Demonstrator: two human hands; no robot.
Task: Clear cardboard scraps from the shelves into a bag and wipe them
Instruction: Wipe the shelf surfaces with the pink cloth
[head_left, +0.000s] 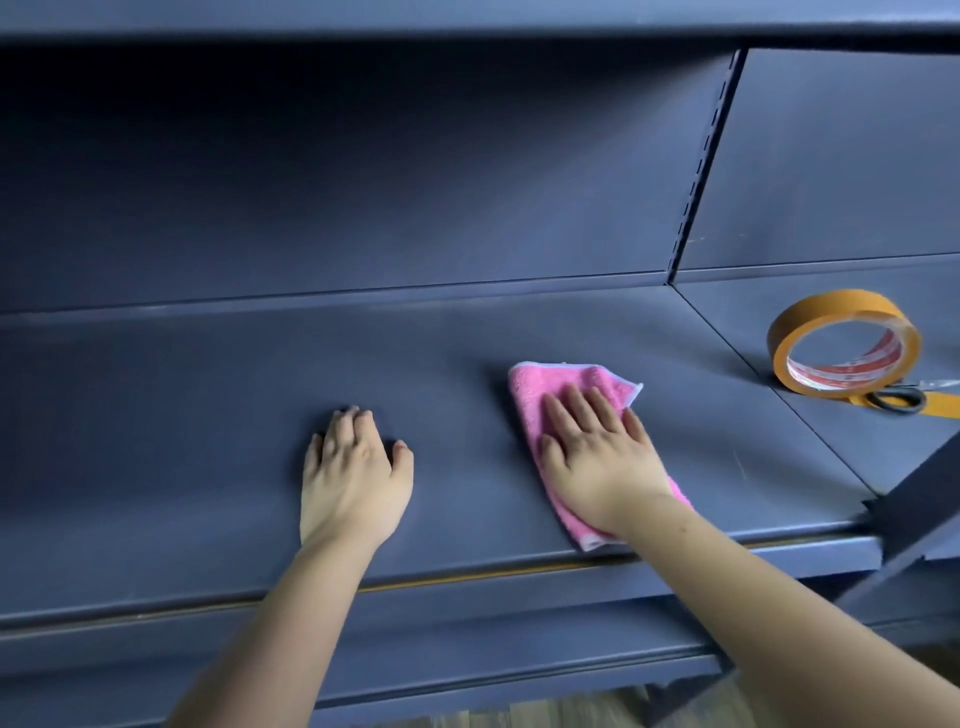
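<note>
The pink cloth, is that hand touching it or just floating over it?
Touching. The head view shows the right hand lying flat on the pink cloth, fingers straight, with no gap, pressing it onto the shelf.

A slotted upright (705, 171) divides dark blue back panels (363, 182) above wood-grain floor (519, 716).

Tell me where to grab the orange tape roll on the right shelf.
Probably pinch the top arc of the orange tape roll, thumb through the core, from the front: it stands on edge, hole facing out, black-handled scissors against its base.
</note>
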